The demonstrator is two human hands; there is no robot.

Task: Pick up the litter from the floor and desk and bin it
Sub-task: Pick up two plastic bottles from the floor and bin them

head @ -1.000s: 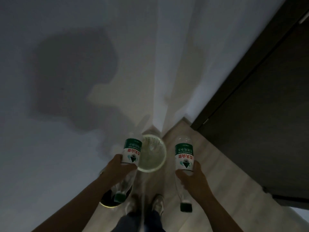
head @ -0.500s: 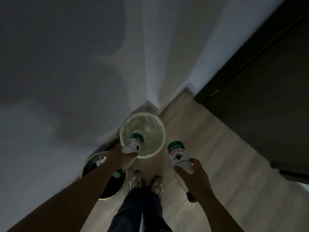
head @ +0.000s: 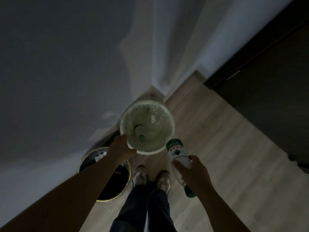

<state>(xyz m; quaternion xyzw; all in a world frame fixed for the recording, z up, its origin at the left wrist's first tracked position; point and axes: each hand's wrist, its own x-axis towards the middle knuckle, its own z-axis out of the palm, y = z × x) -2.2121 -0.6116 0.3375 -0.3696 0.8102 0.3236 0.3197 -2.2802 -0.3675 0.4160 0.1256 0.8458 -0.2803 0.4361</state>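
A pale round bin [head: 172, 124] lined with clear plastic stands in the room's corner. One plastic bottle [head: 140, 133] with a green cap lies inside it. My left hand [head: 121, 149] hovers at the bin's near-left rim, fingers relaxed and holding nothing. My right hand [head: 192, 172] grips a second plastic bottle [head: 177, 152] with a green and white label, base pointing toward the bin and green cap toward me. It hangs just right of the bin's near rim.
A second bin [head: 90, 159] with a dark liner and a bright rim stands against the wall at the left, under my left forearm. My feet [head: 151, 179] stand on the light wood floor [head: 225, 148]. A dark door [head: 267, 91] fills the right side.
My left hand let go of its bottle, which now lies inside the pale bin. The view tilted down and closer to the bin. My right hand still carries its bottle.
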